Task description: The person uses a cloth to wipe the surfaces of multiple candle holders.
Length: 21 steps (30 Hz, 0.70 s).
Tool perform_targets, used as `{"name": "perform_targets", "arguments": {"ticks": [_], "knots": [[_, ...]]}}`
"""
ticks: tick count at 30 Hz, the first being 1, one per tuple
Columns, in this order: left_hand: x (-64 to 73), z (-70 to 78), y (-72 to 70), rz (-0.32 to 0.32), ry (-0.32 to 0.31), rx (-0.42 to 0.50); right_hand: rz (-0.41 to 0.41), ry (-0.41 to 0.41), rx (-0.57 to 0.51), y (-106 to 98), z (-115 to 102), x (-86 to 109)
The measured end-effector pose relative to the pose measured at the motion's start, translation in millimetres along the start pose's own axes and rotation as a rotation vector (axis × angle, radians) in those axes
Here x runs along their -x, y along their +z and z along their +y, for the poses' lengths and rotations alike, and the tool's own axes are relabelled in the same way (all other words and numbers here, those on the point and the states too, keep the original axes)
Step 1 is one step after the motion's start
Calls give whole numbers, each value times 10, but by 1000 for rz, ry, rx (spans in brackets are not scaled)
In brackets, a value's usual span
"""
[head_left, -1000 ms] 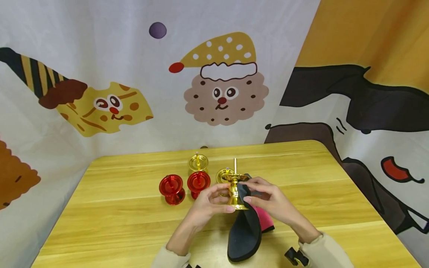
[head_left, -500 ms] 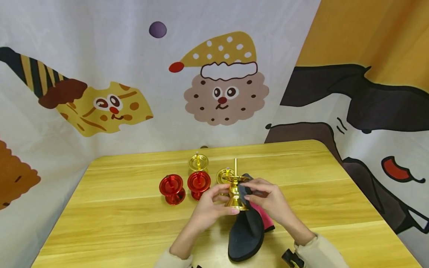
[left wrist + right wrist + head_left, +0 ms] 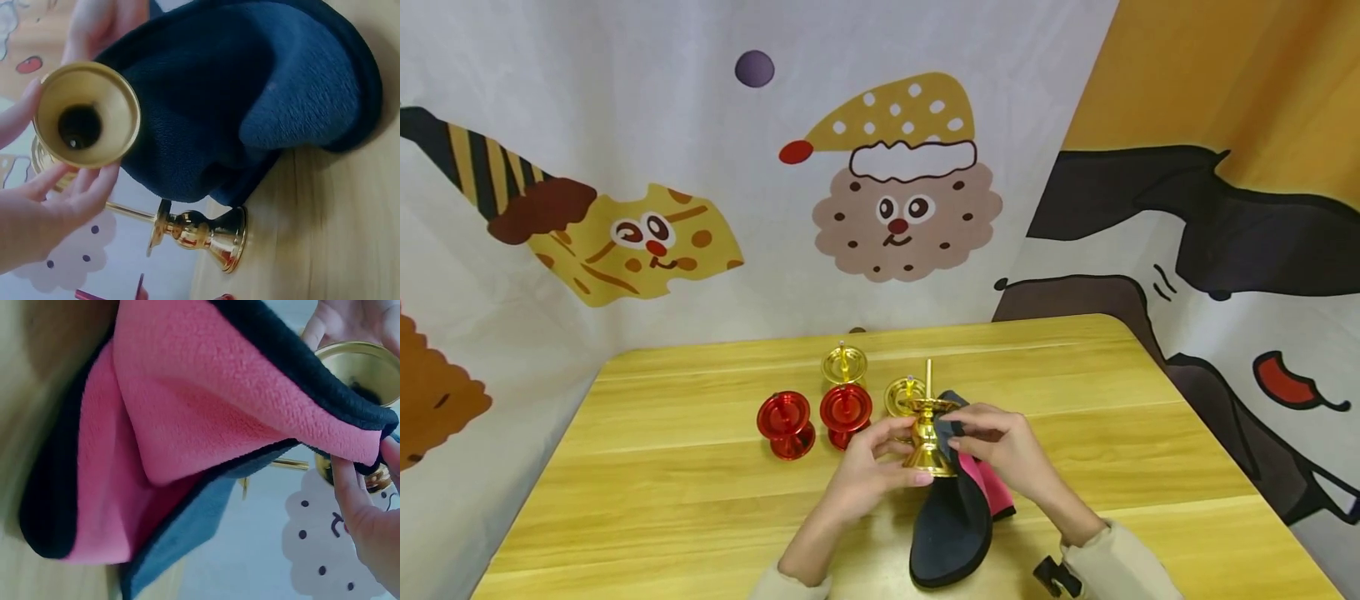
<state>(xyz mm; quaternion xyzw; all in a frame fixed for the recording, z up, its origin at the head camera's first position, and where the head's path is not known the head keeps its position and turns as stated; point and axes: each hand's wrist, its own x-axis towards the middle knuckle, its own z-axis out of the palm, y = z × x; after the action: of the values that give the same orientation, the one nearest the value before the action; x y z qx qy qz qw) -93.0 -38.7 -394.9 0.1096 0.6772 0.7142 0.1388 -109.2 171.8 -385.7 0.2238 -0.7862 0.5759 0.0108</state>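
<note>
My left hand point(image 3: 868, 475) holds a shiny gold candlestick point(image 3: 927, 457) above the table, thumb at its flared base and fingers behind it. The candlestick stands nearly upright, its thin rod pointing up; the left wrist view looks into its hollow base point(image 3: 120, 134). With thumb and fingers, my right hand point(image 3: 1011, 450) pinches a two-sided cloth point(image 3: 951, 533), dark grey and pink with black edging, against the candlestick's right side. The cloth hangs down to the table, and its pink side point(image 3: 206, 406) fills much of the right wrist view.
Behind and left of my hands stand two red candlesticks point(image 3: 785, 425) and a gold candlestick point(image 3: 844, 364). Another gold candlestick point(image 3: 901, 392) is partly hidden behind the held one. The wooden table point(image 3: 655, 500) meets a cartoon-printed curtain point(image 3: 700, 150) at the back.
The held candlestick has tipped slightly and come down a little. My left thumb has shifted right along its base. My right hand and the cloth have moved only slightly.
</note>
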Motion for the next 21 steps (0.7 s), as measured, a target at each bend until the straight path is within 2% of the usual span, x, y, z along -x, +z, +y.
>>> {"name": "perform_targets", "arguments": {"ticks": [2, 5, 7, 11, 13, 14, 16, 21], "knots": [[1, -4, -20, -21, 2, 54, -7, 92, -53, -18, -4, 10], [-8, 1, -6, -14, 5, 55, 16, 135, -67, -19, -32, 7], [-15, 13, 39, 22, 19, -44, 41, 78, -19, 10, -58, -6], [-26, 40, 167, 141, 83, -333, 102, -121, 198, 124, -125, -21], [-30, 50, 201, 181, 106, -411, 125, -207, 292, 172, -144, -21], [-34, 52, 200, 183, 104, -402, 138, -230, 321, 183, -152, -19], [-38, 58, 167, 141, 79, -287, 136, -229, 283, 174, -150, -19], [-33, 50, -24, -98, -26, 147, 67, -55, -21, 45, -119, -13]]}}
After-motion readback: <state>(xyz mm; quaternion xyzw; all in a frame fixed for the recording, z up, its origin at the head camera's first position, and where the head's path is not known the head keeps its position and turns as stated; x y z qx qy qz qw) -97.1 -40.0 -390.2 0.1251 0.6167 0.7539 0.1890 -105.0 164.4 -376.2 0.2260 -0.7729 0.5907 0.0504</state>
